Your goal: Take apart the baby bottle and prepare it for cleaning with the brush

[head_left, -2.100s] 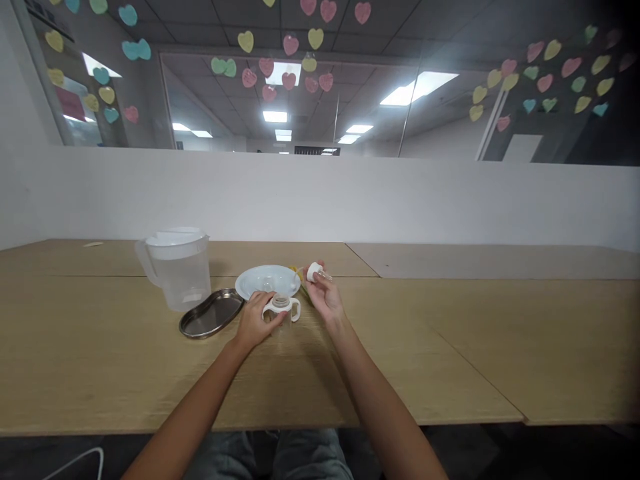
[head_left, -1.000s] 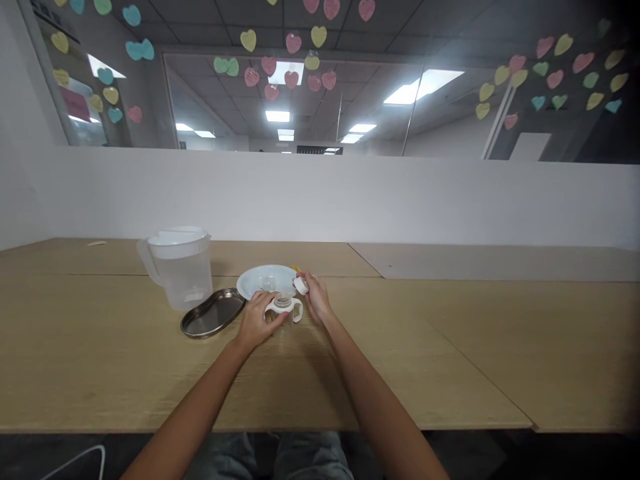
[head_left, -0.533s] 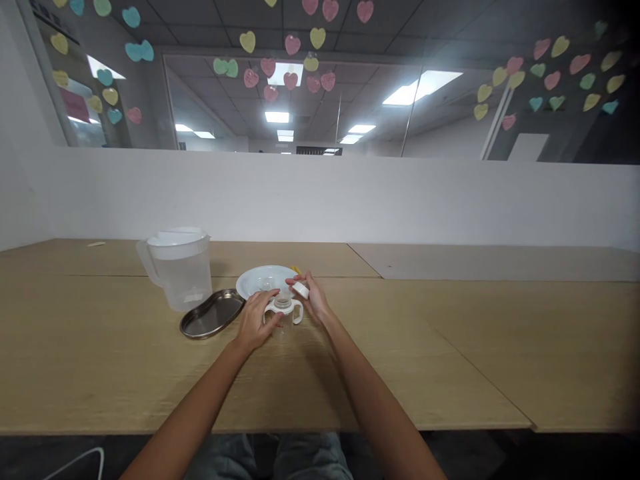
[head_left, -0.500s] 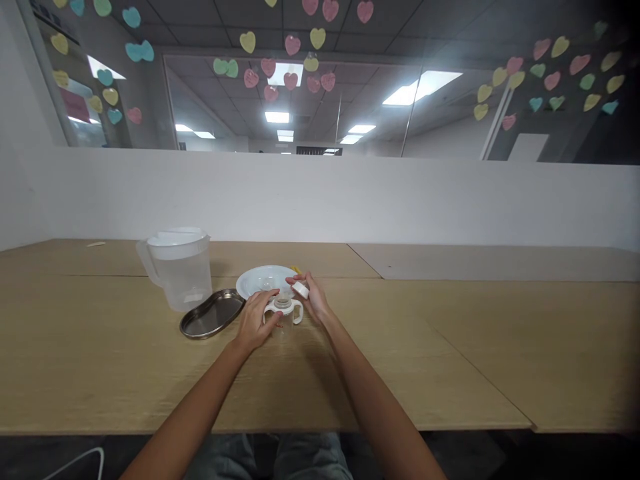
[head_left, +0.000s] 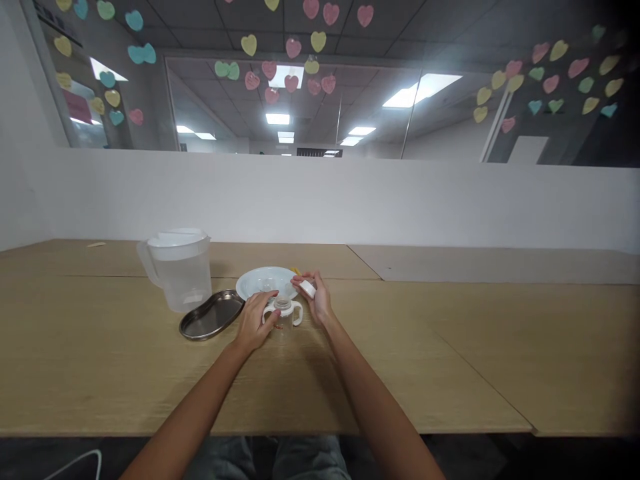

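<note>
Left grip [head_left: 253, 321]: curled about a clear two-handled bottle [head_left: 284, 321], open-mouthed, upright on the counter [head_left: 400, 353]. Right grip [head_left: 318, 301]: closed on a white cap [head_left: 307, 289], near the bottle. Also, I see: pale bowl [head_left: 243, 285], just behind; metal tray [head_left: 213, 315] and lidded pitcher [head_left: 186, 277], leftward.

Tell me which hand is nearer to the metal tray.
Left. The left hand, at the bottle, is just right of the metal tray; the right hand, with the white cap, is farther right.

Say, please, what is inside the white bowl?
A small clear object shows inside the white bowl. The left hand and clear bottle cover part of its near side; anything there cannot be made out.
</note>
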A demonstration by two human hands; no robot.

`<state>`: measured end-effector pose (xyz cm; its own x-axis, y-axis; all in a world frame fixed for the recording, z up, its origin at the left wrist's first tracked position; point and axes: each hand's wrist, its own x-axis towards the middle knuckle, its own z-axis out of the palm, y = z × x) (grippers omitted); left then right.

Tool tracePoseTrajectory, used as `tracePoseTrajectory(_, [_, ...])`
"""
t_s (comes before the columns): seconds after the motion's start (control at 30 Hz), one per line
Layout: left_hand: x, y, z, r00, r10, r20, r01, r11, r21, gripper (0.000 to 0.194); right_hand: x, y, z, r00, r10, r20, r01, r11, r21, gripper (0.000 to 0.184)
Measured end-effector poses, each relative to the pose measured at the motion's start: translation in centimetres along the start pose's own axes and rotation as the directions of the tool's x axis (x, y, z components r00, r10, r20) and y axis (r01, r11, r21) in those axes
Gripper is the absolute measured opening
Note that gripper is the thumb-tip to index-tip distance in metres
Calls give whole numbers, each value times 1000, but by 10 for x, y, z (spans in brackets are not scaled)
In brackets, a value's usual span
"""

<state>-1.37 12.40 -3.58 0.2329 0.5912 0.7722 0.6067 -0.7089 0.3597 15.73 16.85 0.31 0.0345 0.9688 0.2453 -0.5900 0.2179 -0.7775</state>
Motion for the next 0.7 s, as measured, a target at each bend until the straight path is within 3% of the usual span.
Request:
tracePoseTrajectory(0.17, [0,1,0,1000,8,-16,-8,1000,14,41,0,3,1,994,91,57,-89,995,-38,41])
tracePoseTrajectory(0.27, [0,2,-2,997,25,-71,-22,999,45,42,1,4,1,998,1,60,4,995,-96,44])
tracePoseTrajectory(0.37, [-1,6,-2,976,63,-207,-37,992,124,42,-4,-1,3,983,-182,-20,167,936,-309,48])
tracePoseTrajectory(0.43, [-2,10,0,957,111,-268,-61,980,191,43,-13,-6,5,939,-344,21,308,808,-502,45])
tracePoseTrajectory(0.53, [-3,16,4,941,204,-271,-125,951,283,48,-30,-11,9,798,-521,302,562,464,-685,32])
tracePoseTrajectory(0.63, [-3,19,7,922,286,-259,-190,921,341,52,-42,-8,14,654,-510,559,701,130,-701,28])
tracePoseTrajectory(0.7, [-2,19,7,913,316,-259,-209,906,368,53,-44,-4,15,597,-491,635,727,-5,-687,31])
